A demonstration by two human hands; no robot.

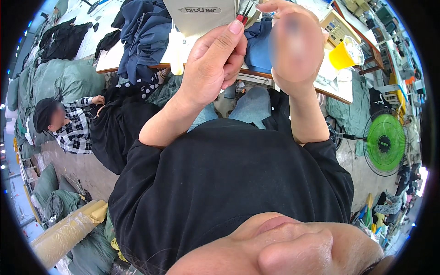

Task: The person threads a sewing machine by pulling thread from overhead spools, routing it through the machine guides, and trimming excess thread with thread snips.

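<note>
My left hand (215,62) is raised in front of the sewing machine, its thumb and fingers closed on a small red tool with two thin dark points (245,16). To its right, my right hand (298,50) is also raised; a blurred patch covers most of it. One finger stretches left toward the tool's points, and whether this hand holds anything is hidden. Behind both hands stands the pale sewing machine (192,23). Blue cloth (259,50) lies on the table between my hands, and darker blue garments (144,36) hang over the table edge at left.
A cup of yellow drink (343,55) stands by the right table edge, near a beige control box (341,27). A white tube-shaped thing (176,52) is left of my left hand. A green fan (385,143) is at right. Another person (71,119) sits at left.
</note>
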